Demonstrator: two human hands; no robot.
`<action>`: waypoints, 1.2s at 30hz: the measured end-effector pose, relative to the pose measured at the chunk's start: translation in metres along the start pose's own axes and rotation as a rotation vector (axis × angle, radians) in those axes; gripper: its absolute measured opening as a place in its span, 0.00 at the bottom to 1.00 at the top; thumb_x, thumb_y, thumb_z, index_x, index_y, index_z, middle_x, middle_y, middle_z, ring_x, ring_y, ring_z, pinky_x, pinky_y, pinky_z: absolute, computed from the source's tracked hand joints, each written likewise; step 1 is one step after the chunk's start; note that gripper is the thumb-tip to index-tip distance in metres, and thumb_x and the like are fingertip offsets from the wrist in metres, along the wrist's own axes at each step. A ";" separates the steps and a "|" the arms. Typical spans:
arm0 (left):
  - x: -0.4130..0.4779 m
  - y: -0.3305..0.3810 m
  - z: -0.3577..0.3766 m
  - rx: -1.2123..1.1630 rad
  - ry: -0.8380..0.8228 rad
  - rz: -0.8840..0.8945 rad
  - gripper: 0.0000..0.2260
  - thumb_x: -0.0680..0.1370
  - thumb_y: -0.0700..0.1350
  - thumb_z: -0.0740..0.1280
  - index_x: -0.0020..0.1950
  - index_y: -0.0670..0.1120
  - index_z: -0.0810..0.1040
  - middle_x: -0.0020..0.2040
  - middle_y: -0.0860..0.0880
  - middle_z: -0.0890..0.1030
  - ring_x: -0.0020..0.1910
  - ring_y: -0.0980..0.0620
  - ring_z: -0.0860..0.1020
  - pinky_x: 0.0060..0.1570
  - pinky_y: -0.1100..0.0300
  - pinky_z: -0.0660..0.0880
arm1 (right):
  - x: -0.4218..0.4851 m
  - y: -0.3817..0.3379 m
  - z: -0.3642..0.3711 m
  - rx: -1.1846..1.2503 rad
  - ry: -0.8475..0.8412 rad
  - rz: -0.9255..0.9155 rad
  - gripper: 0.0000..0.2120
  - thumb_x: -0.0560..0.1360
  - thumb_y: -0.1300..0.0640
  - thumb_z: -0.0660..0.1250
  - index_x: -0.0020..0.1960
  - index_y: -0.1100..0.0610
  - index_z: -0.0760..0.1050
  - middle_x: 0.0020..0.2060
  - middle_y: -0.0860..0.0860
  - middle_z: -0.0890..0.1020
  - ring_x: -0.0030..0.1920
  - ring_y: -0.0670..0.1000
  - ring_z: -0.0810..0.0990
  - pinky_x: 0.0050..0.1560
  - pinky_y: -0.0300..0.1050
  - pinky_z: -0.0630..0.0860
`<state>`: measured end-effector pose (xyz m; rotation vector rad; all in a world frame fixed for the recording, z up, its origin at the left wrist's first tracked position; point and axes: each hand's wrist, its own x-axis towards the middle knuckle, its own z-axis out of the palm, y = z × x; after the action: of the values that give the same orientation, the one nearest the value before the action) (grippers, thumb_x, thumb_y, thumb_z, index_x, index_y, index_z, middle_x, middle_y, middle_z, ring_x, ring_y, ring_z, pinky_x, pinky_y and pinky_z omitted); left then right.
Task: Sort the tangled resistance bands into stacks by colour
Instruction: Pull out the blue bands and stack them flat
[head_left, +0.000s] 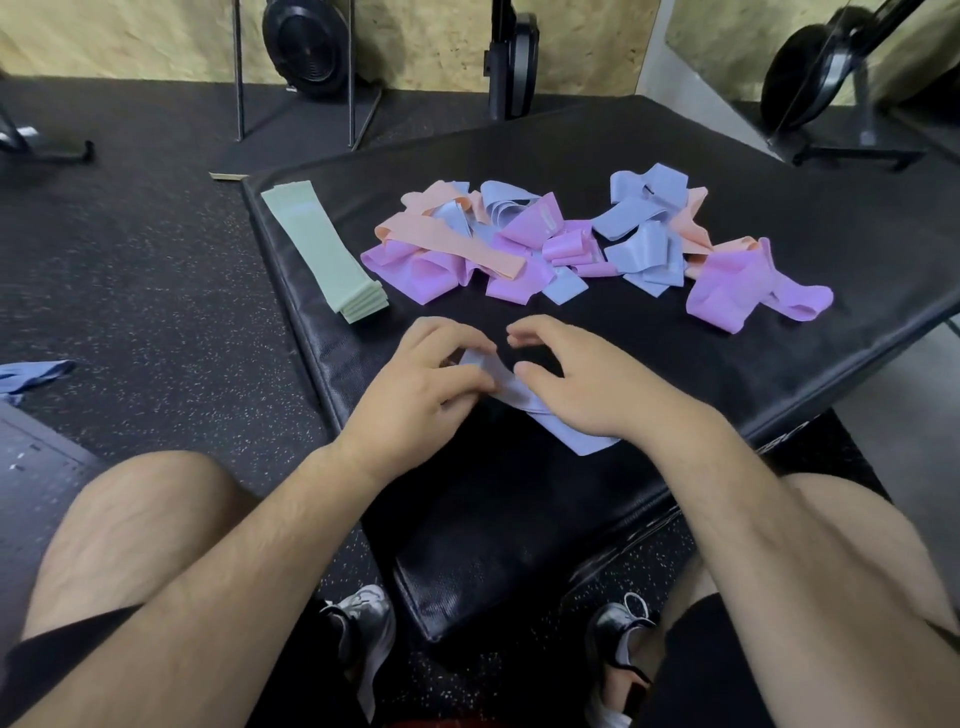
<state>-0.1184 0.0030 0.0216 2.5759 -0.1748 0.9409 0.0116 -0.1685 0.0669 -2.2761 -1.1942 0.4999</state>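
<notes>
Bands (457, 244) in pink, peach and blue lie in a loose tangle across the far half of the mat (701, 150); a green stack (311, 244) sits finished at the mat's left edge, flat and squared, just beside the tangle but apart from it. One blue band (571, 431) has been drawn out to the near side, well clear of the heap; it lies under both hands. The left hand (415, 384) has its fingers curled and pinches the band's upper end; the right hand (587, 384) rests its heel and thumb on the band, with its fingers loosely arched and gripping nothing. Another blue piece (31, 374) lies off on the floor to the left.

The step in hand looks like flattening this blue band to start the blue stack; the sorting is early, with only one colour done. The next move calls for smoothing the loop so both layers lie even, then setting it down in a spot of its own, apart from the green; after that, a second blue must be teased from the heap without dragging the pinks and peaches wound about it.
</notes>
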 end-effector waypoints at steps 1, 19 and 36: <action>-0.002 0.001 -0.002 -0.016 0.025 0.002 0.11 0.73 0.30 0.68 0.45 0.43 0.86 0.59 0.45 0.80 0.59 0.42 0.73 0.54 0.60 0.73 | 0.004 -0.003 0.003 0.036 -0.042 0.010 0.20 0.82 0.50 0.62 0.74 0.45 0.67 0.66 0.38 0.77 0.67 0.42 0.73 0.67 0.43 0.70; -0.005 -0.003 -0.020 -0.510 0.005 -0.741 0.04 0.78 0.47 0.71 0.52 0.56 0.81 0.46 0.55 0.84 0.47 0.52 0.81 0.48 0.57 0.77 | 0.026 -0.024 0.023 0.118 0.014 -0.093 0.05 0.82 0.54 0.65 0.56 0.48 0.78 0.47 0.39 0.81 0.45 0.34 0.76 0.47 0.34 0.71; -0.009 -0.017 -0.017 -0.334 0.021 -0.838 0.04 0.78 0.45 0.71 0.47 0.54 0.79 0.42 0.56 0.82 0.39 0.61 0.76 0.40 0.71 0.70 | 0.033 -0.022 -0.004 -0.123 -0.087 0.068 0.08 0.76 0.43 0.71 0.44 0.46 0.79 0.37 0.44 0.79 0.38 0.44 0.77 0.39 0.42 0.70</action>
<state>-0.1308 0.0252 0.0220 2.0119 0.6492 0.5464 0.0176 -0.1317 0.0806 -2.4284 -1.2234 0.5708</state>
